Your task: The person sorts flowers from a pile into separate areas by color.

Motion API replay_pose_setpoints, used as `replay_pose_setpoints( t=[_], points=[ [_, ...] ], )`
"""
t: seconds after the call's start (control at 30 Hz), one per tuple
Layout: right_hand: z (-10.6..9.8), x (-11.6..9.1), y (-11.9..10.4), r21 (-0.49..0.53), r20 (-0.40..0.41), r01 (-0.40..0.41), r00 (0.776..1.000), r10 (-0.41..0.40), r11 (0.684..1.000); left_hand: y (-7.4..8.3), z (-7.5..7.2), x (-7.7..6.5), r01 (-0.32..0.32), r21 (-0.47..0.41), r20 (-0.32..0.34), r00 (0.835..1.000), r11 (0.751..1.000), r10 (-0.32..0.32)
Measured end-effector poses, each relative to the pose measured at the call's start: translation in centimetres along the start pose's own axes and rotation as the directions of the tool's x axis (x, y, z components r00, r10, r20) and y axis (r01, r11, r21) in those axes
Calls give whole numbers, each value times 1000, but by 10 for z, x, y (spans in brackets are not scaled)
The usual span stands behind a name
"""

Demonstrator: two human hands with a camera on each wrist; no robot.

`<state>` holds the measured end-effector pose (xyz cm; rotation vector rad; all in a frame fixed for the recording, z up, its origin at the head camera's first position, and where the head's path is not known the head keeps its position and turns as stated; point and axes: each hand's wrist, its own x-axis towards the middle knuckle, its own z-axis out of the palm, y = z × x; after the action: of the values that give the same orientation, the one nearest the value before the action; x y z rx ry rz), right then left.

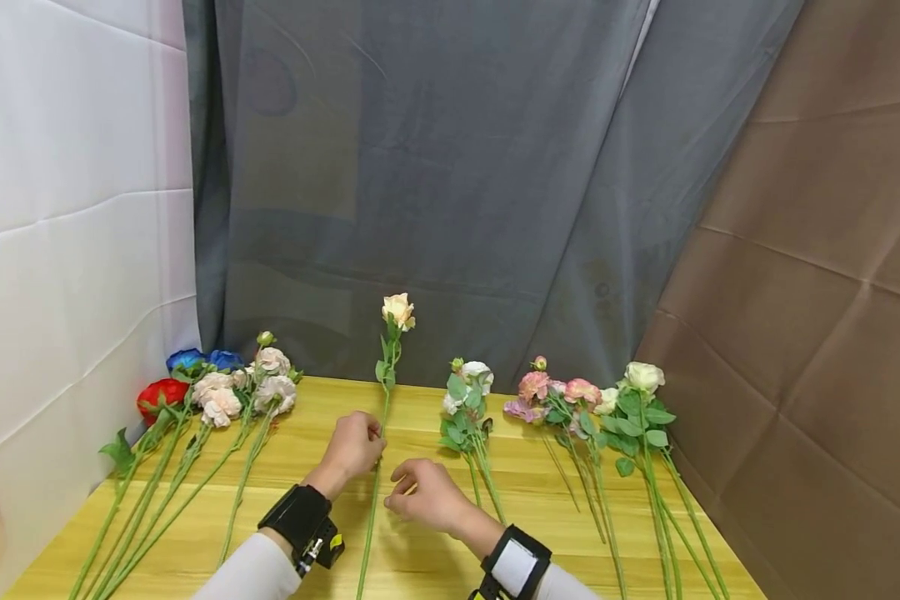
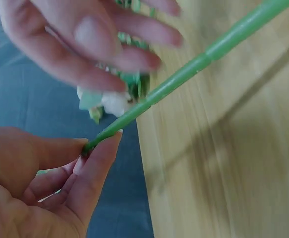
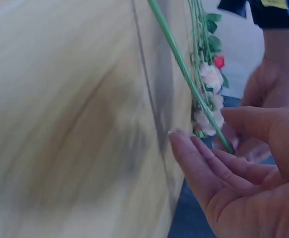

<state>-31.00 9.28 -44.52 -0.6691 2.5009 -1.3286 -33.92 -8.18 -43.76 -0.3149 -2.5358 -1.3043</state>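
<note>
A single cream-peach rose [image 1: 398,312] stands nearly upright over the middle of the table, its long green stem [image 2: 179,78] slanting down toward the near edge. My left hand [image 1: 355,446] pinches that stem between thumb and fingertips, as the left wrist view shows closely. Just right of the stem is my right hand [image 1: 429,495], apart from it, with loosely bent fingers and nothing between them. In the right wrist view the right hand's thumb and fingers [image 3: 194,161] are spread apart, the stem passing beyond them. Both wrists wear black straps.
Left on the wooden table [image 1: 330,400] lie a red flower [image 1: 162,398], blue flowers [image 1: 225,360] and pale pink flowers [image 1: 220,398]. To the right are white flowers [image 1: 477,377], pink flowers [image 1: 581,392] and white roses [image 1: 644,377]. A grey curtain [image 1: 435,183] hangs behind.
</note>
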Motion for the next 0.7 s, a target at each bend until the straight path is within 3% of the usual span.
replay_pose_setpoints(
  t=[0.23,0.5,0.6,0.7],
  points=[
    [10,2,0,155,-57,-4,998,13,988,9,8,-2,14,-105,8,1000,994,-14],
    [7,3,1,165,-103,9,995,8,986,6,5,-4,26,-219,28,999,975,-20],
    [2,-1,1,138,-84,5,996,6,990,-3,-11,-5,20,-177,39,999,984,-14],
    [-3,-6,5,112,-68,3,998,4,994,-19,-37,-8,-10,-20,34,999,1000,11]
  ],
)
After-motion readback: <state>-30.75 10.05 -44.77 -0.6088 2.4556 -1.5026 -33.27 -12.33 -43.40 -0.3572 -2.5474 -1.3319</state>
